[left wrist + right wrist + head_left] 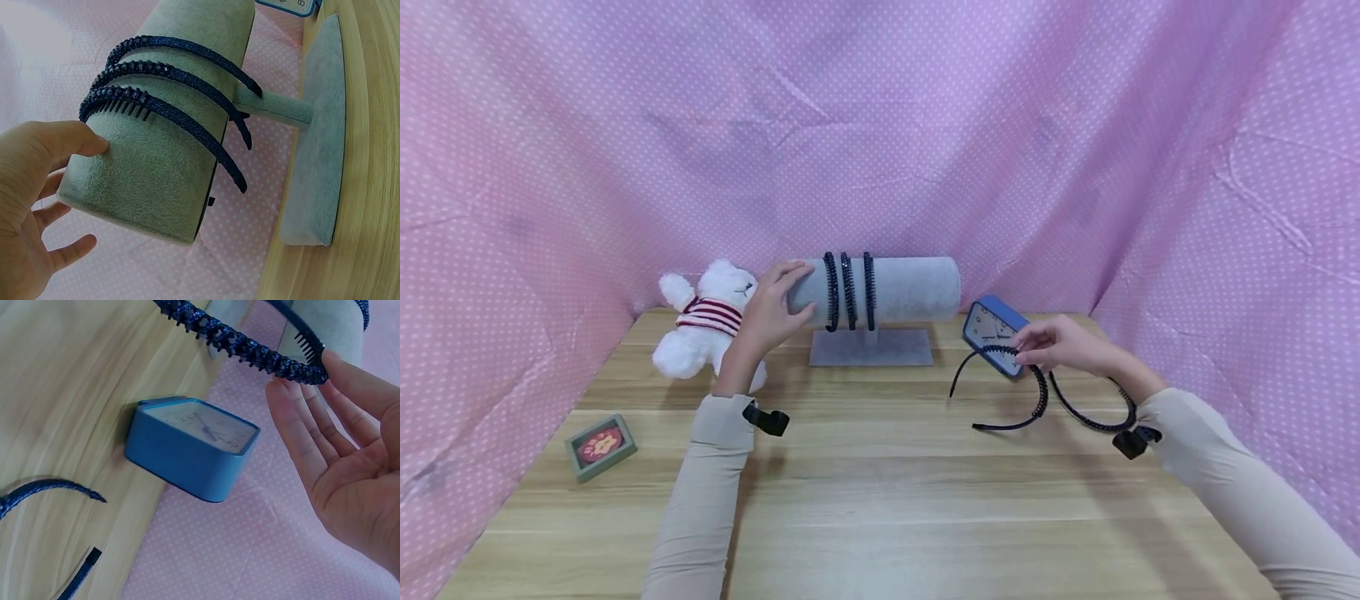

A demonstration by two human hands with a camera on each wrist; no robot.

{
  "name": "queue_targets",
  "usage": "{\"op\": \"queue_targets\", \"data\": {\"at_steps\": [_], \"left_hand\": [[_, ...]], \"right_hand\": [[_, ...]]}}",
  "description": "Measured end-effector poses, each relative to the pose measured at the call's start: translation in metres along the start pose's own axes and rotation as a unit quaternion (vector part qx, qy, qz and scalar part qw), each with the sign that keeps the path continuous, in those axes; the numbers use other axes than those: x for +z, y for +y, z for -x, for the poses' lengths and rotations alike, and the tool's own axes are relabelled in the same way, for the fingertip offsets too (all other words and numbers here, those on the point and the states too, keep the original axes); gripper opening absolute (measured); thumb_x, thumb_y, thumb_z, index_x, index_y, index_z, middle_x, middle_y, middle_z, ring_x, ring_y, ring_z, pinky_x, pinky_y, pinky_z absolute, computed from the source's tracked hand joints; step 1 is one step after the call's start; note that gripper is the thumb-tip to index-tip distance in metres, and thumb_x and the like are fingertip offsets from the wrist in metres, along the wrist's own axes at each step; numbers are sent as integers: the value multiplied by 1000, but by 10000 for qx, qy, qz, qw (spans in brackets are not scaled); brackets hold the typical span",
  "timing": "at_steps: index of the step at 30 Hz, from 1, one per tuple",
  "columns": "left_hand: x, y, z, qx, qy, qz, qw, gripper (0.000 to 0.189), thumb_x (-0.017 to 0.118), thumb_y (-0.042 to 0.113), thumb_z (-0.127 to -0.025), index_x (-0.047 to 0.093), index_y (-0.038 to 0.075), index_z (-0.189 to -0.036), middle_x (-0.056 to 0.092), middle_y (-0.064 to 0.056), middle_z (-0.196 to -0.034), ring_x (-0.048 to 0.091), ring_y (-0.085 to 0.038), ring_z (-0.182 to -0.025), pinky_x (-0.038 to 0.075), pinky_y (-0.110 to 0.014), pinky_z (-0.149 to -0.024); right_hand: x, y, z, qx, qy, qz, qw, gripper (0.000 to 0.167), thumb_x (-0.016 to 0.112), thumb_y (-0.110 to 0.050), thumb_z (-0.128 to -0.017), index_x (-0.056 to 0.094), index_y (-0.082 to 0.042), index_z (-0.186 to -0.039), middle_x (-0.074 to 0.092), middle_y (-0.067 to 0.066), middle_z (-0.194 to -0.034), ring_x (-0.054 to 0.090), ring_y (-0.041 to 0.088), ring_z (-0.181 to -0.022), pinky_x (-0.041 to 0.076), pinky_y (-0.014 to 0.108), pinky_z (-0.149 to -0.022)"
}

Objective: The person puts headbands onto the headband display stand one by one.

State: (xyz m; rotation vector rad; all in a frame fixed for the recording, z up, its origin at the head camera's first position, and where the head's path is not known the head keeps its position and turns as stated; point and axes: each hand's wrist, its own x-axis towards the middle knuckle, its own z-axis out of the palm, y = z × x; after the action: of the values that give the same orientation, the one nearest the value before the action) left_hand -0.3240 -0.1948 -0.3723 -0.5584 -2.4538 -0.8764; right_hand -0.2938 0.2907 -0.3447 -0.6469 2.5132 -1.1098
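Note:
A grey plush headband stand [913, 287] stands at the back of the table, with three dark beaded headbands [175, 115] side by side around its roll. My left hand [772, 304] holds the roll's left end. In the left wrist view its thumb presses the plush and some fingers reach behind the roll. My right hand [1063, 346] pinches another dark beaded headband [237, 347] by its thick top, raised over the table with its open ends toward the left. One more headband [1093, 425] lies on the table beneath the right wrist, partly hidden by that arm.
A blue clock [996, 333] stands behind the held headband, close to my right hand. At the left, a white plush toy [703, 333] in a striped shirt sits beside my left forearm. A small green frame [601, 447] lies near the table's left edge. Pink dotted cloth [880, 150] surrounds the table.

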Motion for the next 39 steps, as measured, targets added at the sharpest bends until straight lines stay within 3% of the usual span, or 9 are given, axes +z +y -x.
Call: {"op": "queue_targets", "data": {"at_steps": [10, 23, 28, 39], "left_hand": [[2, 2, 2, -15, -34, 18, 10000, 60, 75, 14, -90, 55, 8, -146, 48, -14, -152, 40, -36, -144, 38, -53, -117], [1, 3, 3, -58, -59, -19, 10000, 60, 75, 15, -90, 55, 9, -146, 48, -14, -153, 39, -37, -145, 39, -54, -116], [0, 3, 2, -79, -55, -20, 10000, 59, 74, 15, -90, 55, 9, -146, 48, -14, -153, 39, -37, -145, 38, -54, -116], [-1, 4, 3, -84, -48, -35, 9999, 60, 74, 15, -91, 54, 9, -147, 47, -13, -153, 38, -36, -145, 39, -54, -116]], "right_hand": [[0, -12, -2, 136, 364, -42, 9992, 34, 72, -18, -95, 69, 3, -121, 76, 11, -97, 74, 26, -93, 63, 35, -76], [-6, -17, -15, 283, 1190, -172, 9923, 38, 75, -21, -94, 68, 4, -123, 77, 5, -94, 71, 14, -84, 63, 42, -76], [-12, -23, -23, 403, 1421, -410, 9882, 44, 75, -21, -94, 66, 6, -127, 76, -2, -95, 69, 5, -83, 63, 38, -78], [-23, -35, -49, 466, 1822, -973, 9773, 48, 75, -18, -94, 61, 11, -130, 73, -14, -84, 71, 4, -79, 63, 29, -73]]}}
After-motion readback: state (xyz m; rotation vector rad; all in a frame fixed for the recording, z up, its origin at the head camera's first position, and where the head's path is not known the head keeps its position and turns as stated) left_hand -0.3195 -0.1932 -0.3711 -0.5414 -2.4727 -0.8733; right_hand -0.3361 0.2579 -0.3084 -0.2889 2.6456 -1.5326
